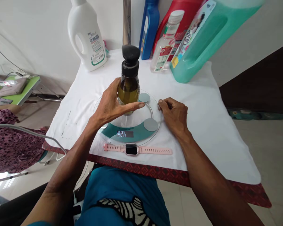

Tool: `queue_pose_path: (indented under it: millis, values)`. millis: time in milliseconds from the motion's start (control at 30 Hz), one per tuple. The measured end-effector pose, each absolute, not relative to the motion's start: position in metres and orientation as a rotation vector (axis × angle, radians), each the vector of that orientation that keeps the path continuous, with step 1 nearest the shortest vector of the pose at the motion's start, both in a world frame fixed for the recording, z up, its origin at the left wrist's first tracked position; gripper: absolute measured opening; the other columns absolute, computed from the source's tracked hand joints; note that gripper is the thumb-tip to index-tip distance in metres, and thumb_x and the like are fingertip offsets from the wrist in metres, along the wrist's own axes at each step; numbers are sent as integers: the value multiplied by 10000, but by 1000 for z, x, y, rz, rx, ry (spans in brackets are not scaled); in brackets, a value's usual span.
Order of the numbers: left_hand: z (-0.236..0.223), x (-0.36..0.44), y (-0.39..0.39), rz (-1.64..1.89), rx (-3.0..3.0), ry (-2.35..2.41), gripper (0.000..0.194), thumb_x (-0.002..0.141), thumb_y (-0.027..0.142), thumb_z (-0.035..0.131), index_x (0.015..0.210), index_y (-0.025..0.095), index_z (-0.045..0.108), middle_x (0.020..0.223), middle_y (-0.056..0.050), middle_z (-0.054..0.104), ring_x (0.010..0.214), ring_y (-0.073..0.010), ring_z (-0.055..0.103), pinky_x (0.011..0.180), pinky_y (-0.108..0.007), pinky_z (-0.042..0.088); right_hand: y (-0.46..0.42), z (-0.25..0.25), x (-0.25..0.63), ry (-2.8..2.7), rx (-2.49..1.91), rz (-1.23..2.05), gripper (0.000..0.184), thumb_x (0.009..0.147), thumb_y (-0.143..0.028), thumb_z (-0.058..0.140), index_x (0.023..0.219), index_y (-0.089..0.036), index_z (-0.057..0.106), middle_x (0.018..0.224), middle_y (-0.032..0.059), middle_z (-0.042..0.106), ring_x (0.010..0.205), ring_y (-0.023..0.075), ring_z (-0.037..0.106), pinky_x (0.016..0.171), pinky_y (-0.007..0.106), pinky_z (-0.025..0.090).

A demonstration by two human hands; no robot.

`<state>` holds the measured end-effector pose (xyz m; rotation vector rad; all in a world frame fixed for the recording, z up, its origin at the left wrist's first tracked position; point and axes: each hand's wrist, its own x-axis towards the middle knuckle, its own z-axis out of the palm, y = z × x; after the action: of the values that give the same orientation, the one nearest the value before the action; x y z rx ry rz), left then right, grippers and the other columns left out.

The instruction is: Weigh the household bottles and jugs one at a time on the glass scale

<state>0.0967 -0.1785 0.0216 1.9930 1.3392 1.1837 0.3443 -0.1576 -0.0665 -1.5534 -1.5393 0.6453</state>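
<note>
My left hand [112,103] is wrapped round a dark-capped pump bottle [128,89] with yellowish-green liquid, its thumb stretched across the front. The bottle is upright over a round glass scale [122,130] with a teal band and lit digits on its display. At the scale's right rim, my right hand [174,113] has its fingers curled in and its thumb and fingertips closed on the glass edge. A smartwatch with a pink strap [131,149] lies flat just in front of the scale.
A white detergent jug [87,37] stands at the back left. At the back right are a blue bottle [149,29], a clear bottle [164,47], a red container [188,9] and a large green jug [202,44]. A white cloth [214,135] covers the table.
</note>
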Motion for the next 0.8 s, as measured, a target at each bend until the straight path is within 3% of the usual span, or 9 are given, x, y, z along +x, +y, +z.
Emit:
queue_pose_path:
  millis: [67, 167, 300, 500, 800]
  values:
    - [21, 89, -181, 1177, 1924, 1264, 725, 752, 688, 892, 1268, 236, 658, 1254, -96, 726, 1181, -320, 701, 1013, -502, 601, -159, -66, 345, -1541, -1551, 648, 328, 946, -440, 599, 680, -248, 611, 652, 5, 633, 637, 182, 558, 728, 349, 422]
    - [14, 70, -185, 1236, 1805, 1256, 758, 881, 832, 659, 1382, 263, 643, 1461, -124, 665, 1349, -347, 646, 1120, -525, 551, -160, -66, 345, -1546, -1546, 651, 341, 967, -439, 598, 684, -250, 611, 647, 3, 632, 636, 184, 566, 719, 348, 427]
    - [-14, 37, -188, 1374, 1553, 1581, 769, 968, 890, 405, 1337, 271, 673, 1461, -122, 676, 1376, -347, 643, 1188, -572, 498, -160, -69, 346, -1548, -1553, 632, 360, 992, -434, 575, 687, -249, 623, 685, 11, 673, 652, 185, 588, 735, 348, 436]
    - [-55, 15, -190, 1405, 1391, 1689, 827, 998, 885, 320, 1349, 214, 654, 1492, -169, 658, 1454, -344, 601, 1265, -585, 426, -157, -72, 344, -1525, -1536, 633, 359, 986, -413, 572, 670, -247, 616, 689, 14, 688, 642, 174, 587, 734, 349, 444]
    - [-60, 19, -186, 1489, 1218, 1518, 844, 966, 911, 367, 1358, 225, 665, 1520, -180, 659, 1499, -346, 574, 1285, -589, 420, -159, -69, 342, -1538, -1569, 629, 391, 997, -458, 587, 687, -229, 656, 655, 9, 650, 608, 148, 538, 662, 328, 419]
